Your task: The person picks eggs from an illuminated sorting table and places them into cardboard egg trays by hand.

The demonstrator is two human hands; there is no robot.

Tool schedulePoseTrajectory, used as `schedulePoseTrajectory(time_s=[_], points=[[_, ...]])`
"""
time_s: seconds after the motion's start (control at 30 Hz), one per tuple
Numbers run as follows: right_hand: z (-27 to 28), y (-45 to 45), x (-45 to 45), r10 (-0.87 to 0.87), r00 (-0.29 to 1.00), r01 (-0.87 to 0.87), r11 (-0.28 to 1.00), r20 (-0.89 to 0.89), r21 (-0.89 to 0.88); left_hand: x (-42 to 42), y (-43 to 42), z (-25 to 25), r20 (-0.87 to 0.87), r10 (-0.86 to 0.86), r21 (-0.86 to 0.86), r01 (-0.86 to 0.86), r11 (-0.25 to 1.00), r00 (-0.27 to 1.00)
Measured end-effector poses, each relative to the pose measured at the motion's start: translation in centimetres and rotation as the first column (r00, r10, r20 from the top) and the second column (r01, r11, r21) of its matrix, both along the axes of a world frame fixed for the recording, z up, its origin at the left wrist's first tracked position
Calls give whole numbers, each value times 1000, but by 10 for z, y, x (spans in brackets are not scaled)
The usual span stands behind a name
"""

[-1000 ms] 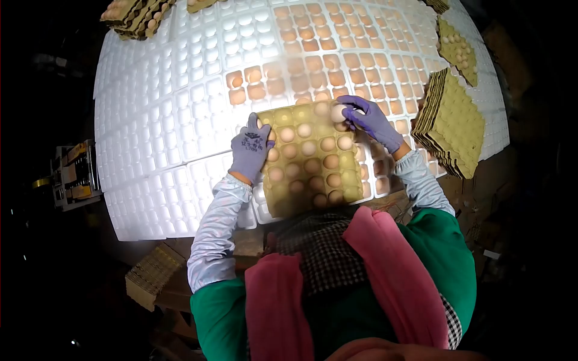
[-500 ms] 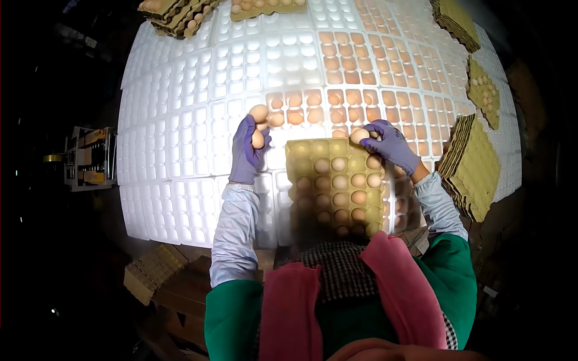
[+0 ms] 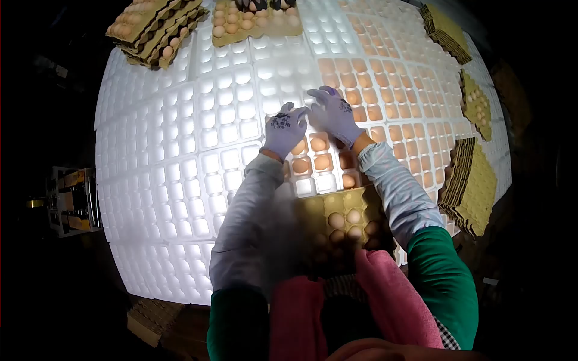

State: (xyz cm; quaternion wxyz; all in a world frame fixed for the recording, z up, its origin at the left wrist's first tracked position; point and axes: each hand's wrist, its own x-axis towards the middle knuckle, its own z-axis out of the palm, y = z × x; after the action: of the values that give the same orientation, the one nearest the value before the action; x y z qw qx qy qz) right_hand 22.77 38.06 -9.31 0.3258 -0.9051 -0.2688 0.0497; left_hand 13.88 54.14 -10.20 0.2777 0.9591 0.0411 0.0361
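My left hand (image 3: 285,133), in a pale purple glove, is over a white moulded tray (image 3: 306,188), its fingers curled and pointing at my other hand. My right hand (image 3: 337,117), gloved alike, bends its fingers over cells just beyond. The two hands nearly meet at the fingertips. Whatever lies beneath their fingers is hidden. Brown eggs (image 3: 322,162) sit in tray cells between my wrists. Close to my body, a yellowish pulp egg tray (image 3: 316,207) holds several eggs, its near part in shadow.
White trays (image 3: 174,180) cover the table; those on the right hold many eggs (image 3: 397,111). Stacked pulp trays (image 3: 472,180) stand at the right, and filled ones (image 3: 153,36) at the far left. Another person's dark-gloved hands (image 3: 259,5) are over an egg tray (image 3: 223,39) at the top.
Both hands have moved forward and closer together, away from the pulp tray. The eggs seen in them earlier are no longer visible. The view has shifted, and another person's hands now show at the top.
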Motion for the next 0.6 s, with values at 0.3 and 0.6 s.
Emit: schedulePoseTrajectory(time_s=[0.3, 0.6], points=[[-39, 63, 21, 121, 959, -119, 993, 256, -24, 37, 53, -45, 421, 152, 79, -203, 976, 894], [64, -143, -41, 340, 923, -339, 940, -181, 33, -85, -7, 49, 135, -71, -523, 132, 842, 988]])
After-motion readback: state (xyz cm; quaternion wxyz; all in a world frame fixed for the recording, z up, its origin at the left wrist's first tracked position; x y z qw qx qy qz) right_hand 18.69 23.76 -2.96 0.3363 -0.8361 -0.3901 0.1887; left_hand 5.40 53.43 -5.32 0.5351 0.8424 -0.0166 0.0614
